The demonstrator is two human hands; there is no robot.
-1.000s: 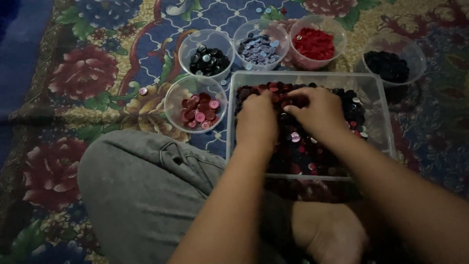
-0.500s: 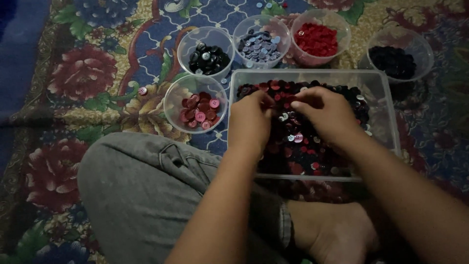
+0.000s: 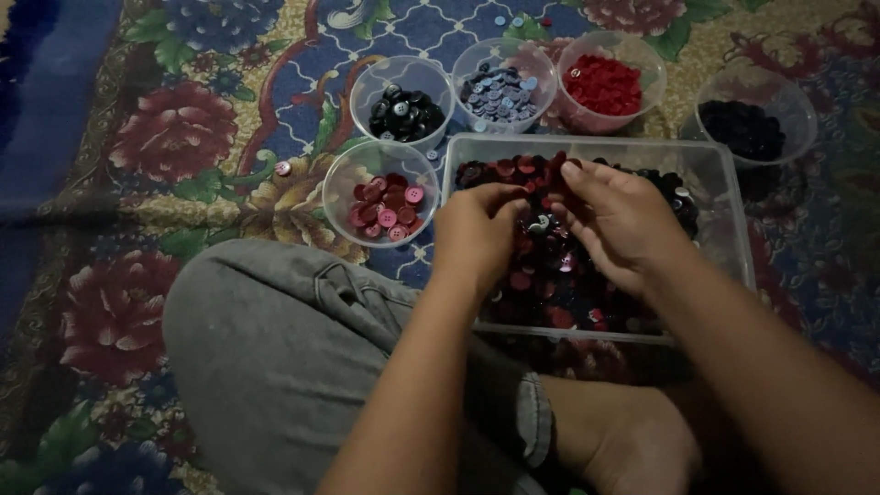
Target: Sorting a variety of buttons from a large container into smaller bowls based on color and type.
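From the head view, a clear rectangular tray [image 3: 724, 197] of mixed dark and red buttons [image 3: 550, 275] sits on the floral carpet [image 3: 183, 137] before a grey-trousered knee [image 3: 275, 348]. The left hand [image 3: 477, 229] and right hand [image 3: 619, 215] rest in the pile, fingers curled and pinching (what they hold is hidden). Five round tubs ring the tray's far and left edges, the nearest holding pink buttons [image 3: 385, 206].
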